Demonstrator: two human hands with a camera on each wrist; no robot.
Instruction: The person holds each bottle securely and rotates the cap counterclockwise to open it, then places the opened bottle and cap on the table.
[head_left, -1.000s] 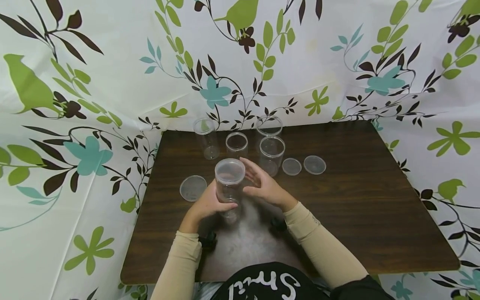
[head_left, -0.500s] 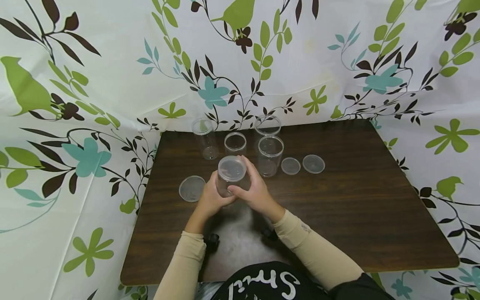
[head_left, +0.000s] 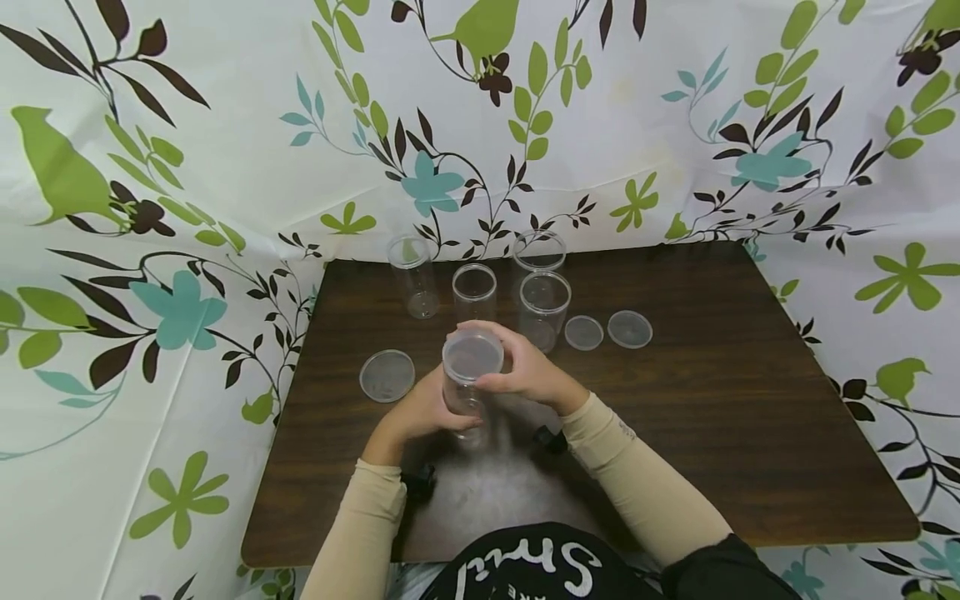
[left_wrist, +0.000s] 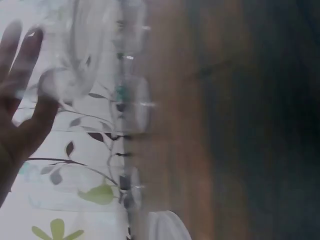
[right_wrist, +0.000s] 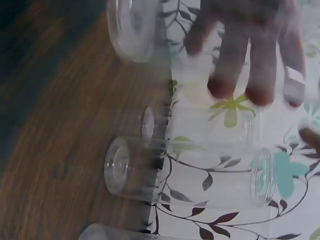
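While a dark brown wooden table [head_left: 675, 433] fills the scene, a tall clear plastic cylinder jar [head_left: 467, 392] stands upright at its near middle. The left hand [head_left: 420, 412] grasps its lower wall. Directly above, the right hand [head_left: 525, 375] curls round its round translucent lid [head_left: 472, 355].

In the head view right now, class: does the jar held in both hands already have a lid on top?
Yes: a clear lid covers the held jar, under the right hand.
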